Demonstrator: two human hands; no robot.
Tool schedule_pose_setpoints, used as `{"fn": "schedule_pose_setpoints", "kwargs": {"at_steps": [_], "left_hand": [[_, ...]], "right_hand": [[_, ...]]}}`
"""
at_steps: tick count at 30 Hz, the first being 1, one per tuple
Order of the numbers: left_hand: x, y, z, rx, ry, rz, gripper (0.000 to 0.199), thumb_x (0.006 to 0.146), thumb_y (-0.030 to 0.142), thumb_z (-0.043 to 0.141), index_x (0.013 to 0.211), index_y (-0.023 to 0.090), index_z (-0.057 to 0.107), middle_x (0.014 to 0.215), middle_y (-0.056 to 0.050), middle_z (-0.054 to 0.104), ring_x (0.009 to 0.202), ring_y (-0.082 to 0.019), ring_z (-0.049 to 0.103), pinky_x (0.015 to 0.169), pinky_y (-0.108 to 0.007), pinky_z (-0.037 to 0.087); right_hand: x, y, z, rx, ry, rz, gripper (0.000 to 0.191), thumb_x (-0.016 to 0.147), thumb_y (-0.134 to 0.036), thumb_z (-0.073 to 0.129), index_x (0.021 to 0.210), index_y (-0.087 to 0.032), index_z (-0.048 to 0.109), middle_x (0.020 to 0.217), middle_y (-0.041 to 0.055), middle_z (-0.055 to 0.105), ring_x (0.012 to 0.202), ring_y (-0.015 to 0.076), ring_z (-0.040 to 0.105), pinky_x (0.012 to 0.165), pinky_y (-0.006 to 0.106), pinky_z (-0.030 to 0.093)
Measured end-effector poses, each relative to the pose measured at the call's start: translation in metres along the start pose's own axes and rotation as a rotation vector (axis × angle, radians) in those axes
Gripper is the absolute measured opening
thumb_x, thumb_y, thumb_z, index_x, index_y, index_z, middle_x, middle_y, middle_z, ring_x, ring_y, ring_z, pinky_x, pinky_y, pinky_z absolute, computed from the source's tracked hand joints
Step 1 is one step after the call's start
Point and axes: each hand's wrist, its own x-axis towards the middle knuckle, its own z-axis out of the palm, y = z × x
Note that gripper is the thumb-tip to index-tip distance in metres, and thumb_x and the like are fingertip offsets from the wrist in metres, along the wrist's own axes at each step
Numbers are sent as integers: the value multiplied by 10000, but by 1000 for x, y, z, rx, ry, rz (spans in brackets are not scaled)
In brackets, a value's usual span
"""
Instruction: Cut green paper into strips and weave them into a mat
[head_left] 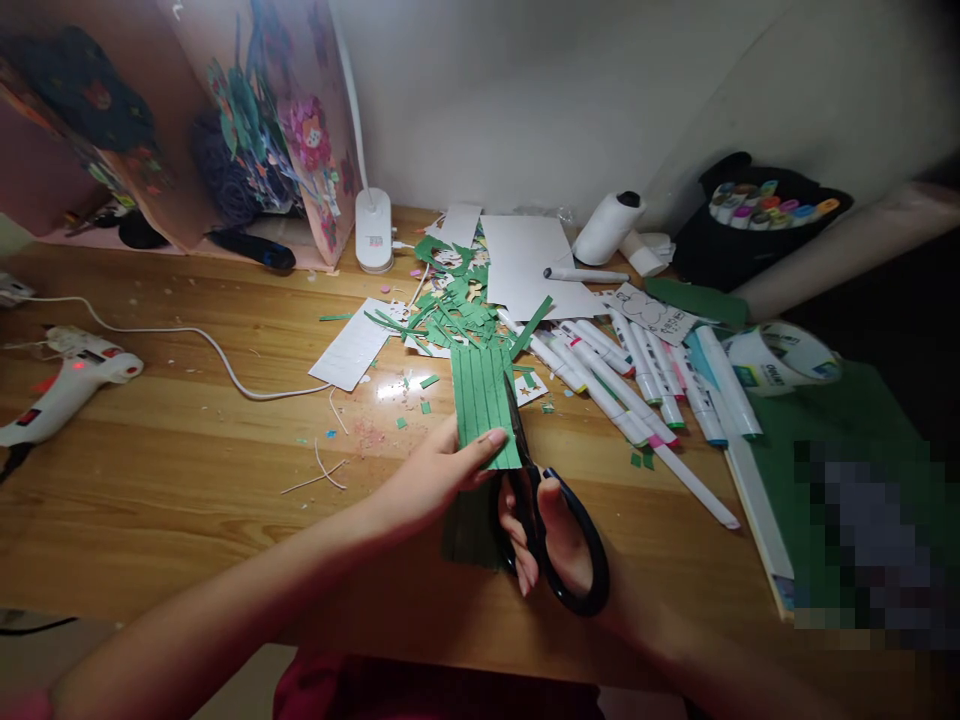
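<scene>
Between the thumb and fingers of my left hand [450, 460] is a piece of green paper [480, 395] marked with several lengthwise lines. My right hand [566, 535] has its thumb and fingers through the black handles of a pair of scissors [591, 545]. The blades point away from me and lie along the paper's right edge, where a narrow green strip [532, 328] slants off to the right. Just beyond the paper lies a heap of green paper scraps [461, 305]. Small green squares are scattered on the wooden table [225, 470].
A glue gun [71, 385] with a red light lies at left, near a white cable. Many markers [637, 400] spread at right, before a black pen holder [750, 230] and a tape roll [784, 355]. A white power strip [373, 230] stands behind, beside a decorated pink box [330, 200].
</scene>
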Motion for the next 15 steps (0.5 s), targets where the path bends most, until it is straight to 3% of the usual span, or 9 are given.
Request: {"fn": "schedule_pose_setpoints", "kwargs": {"at_steps": [6, 11, 15], "left_hand": [[1, -7, -1, 24, -36, -6, 314, 744, 420, 667, 862, 150, 559, 728, -6, 561, 662, -123, 514, 607, -248, 391], [1, -9, 0, -4, -70, 18, 305, 757, 412, 658, 851, 149, 536, 722, -5, 551, 652, -117, 511, 597, -243, 402], [0, -8, 2, 12, -103, 1, 317, 767, 436, 638, 815, 163, 483, 614, 36, 484, 543, -93, 466, 540, -242, 385]], "right_hand": [[0, 2, -3, -88, -23, -23, 676, 804, -766, 141, 758, -183, 481, 487, -26, 473, 442, 135, 517, 500, 268, 471], [1, 9, -2, -43, 27, -36, 651, 832, -736, 159, 724, -184, 486, 451, -46, 433, 382, 106, 461, 445, 234, 437], [2, 10, -3, 5, -3, 16, 682, 789, -779, 165, 707, -187, 494, 469, -31, 452, 417, 119, 477, 470, 250, 443]]}}
